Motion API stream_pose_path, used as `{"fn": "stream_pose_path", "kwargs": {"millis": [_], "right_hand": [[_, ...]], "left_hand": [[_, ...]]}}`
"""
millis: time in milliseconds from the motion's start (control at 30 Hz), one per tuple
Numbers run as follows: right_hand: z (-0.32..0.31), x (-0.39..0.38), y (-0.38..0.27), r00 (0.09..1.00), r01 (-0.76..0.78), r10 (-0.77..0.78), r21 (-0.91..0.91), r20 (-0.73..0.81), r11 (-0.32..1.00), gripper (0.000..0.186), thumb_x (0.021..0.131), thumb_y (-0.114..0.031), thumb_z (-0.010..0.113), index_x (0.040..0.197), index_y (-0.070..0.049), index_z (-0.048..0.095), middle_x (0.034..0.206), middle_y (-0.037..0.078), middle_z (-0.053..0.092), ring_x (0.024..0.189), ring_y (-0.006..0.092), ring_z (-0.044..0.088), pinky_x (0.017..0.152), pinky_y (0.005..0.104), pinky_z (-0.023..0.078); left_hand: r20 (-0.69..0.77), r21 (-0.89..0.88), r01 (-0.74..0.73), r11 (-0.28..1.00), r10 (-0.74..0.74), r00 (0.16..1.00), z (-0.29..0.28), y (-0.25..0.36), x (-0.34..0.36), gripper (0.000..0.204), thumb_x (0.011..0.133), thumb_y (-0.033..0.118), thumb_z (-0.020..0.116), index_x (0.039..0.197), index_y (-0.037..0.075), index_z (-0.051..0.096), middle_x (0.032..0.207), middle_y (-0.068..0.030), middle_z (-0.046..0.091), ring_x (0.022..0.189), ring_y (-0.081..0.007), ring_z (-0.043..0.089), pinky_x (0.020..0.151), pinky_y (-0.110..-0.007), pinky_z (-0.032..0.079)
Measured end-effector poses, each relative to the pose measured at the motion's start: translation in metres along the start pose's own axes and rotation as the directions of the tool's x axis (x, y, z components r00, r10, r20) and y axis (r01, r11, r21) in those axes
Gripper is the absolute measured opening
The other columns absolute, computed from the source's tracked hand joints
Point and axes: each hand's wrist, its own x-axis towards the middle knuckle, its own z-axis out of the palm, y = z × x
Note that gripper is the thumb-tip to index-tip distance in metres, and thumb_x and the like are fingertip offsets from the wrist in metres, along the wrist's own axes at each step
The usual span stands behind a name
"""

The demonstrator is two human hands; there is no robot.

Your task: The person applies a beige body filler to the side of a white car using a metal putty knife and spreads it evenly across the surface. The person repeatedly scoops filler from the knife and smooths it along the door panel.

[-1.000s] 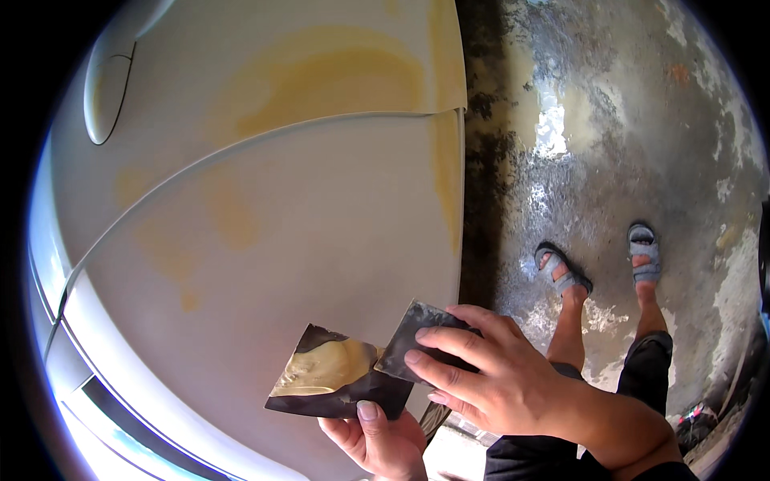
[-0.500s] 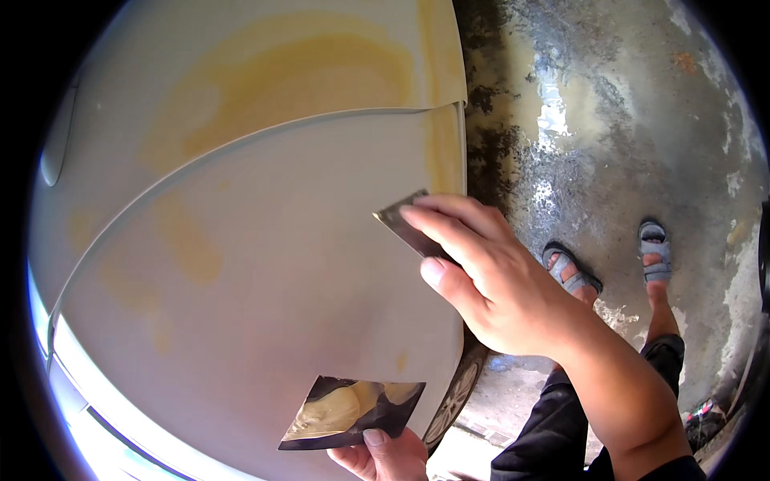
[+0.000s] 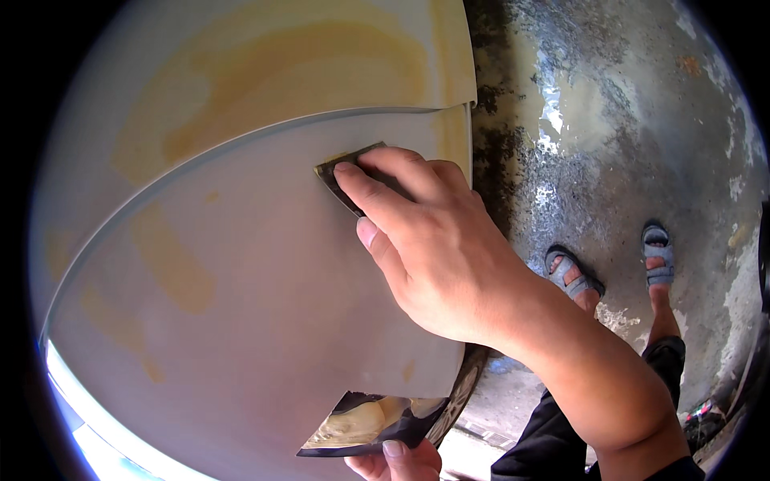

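Note:
My right hand (image 3: 453,252) presses a thin dark spreader (image 3: 330,178) against the grey car panel (image 3: 265,264), below the curved panel seam. Its fingers lie along the blade, the thumb at its lower side. A little yellowish putty shows at the blade's upper edge. Low in the view, my left hand (image 3: 405,463) pinches a dark, flat plate (image 3: 413,435) by its near edge. A mound of beige-yellow putty (image 3: 353,422) sits on this plate. How far the left fingers reach underneath is hidden.
Yellow putty patches (image 3: 168,260) mark the panel, with a larger smear (image 3: 313,52) beyond the seam. A wheel (image 3: 464,393) shows partly under the panel's right edge. On the right, sandalled feet (image 3: 658,255) stand on a stained concrete floor (image 3: 593,160).
My right hand has moved up and left with the spreader, over the panel toward the seam. My left hand and the putty plate have shifted slightly right and down.

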Motion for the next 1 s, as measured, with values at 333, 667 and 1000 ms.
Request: {"fn": "stream_pose_path", "kwargs": {"millis": [333,667,1000], "right_hand": [[-0.012,0.010,0.001,0.999,0.022,-0.023,0.016,0.044,1.000,0.037,0.092,-0.017,0.055,0.127,-0.006,0.055,0.124,0.012,0.051,0.098,0.0355,0.056,0.077,0.0487,0.051],[-0.021,-0.002,0.008,0.987,0.029,-0.031,0.014,0.155,0.999,0.036,0.092,-0.017,0.054,0.126,-0.006,0.055,0.127,0.012,0.050,0.100,0.0363,0.055,0.079,0.0500,0.050],[-0.016,0.006,-0.011,0.987,-0.051,0.043,0.044,0.154,0.998,0.036,0.092,-0.011,0.055,0.127,-0.003,0.055,0.129,0.012,0.050,0.102,0.0368,0.052,0.093,0.0432,0.044]], "left_hand": [[0.075,0.007,0.001,1.000,-0.001,0.997,0.017,0.007,0.005,0.051,0.090,0.007,0.059,0.138,0.012,0.044,0.142,-0.0146,0.044,0.128,-0.0327,0.045,0.110,-0.053,0.034],[0.063,0.004,0.008,1.000,-0.008,0.998,0.029,0.013,0.005,0.051,0.090,0.006,0.057,0.139,0.010,0.042,0.140,-0.0151,0.044,0.127,-0.0321,0.045,0.110,-0.051,0.034],[0.036,0.021,0.024,1.000,-0.025,0.999,0.028,0.014,0.009,0.053,0.090,0.007,0.057,0.140,0.008,0.038,0.140,-0.0155,0.044,0.128,-0.0316,0.044,0.110,-0.051,0.034]]}}
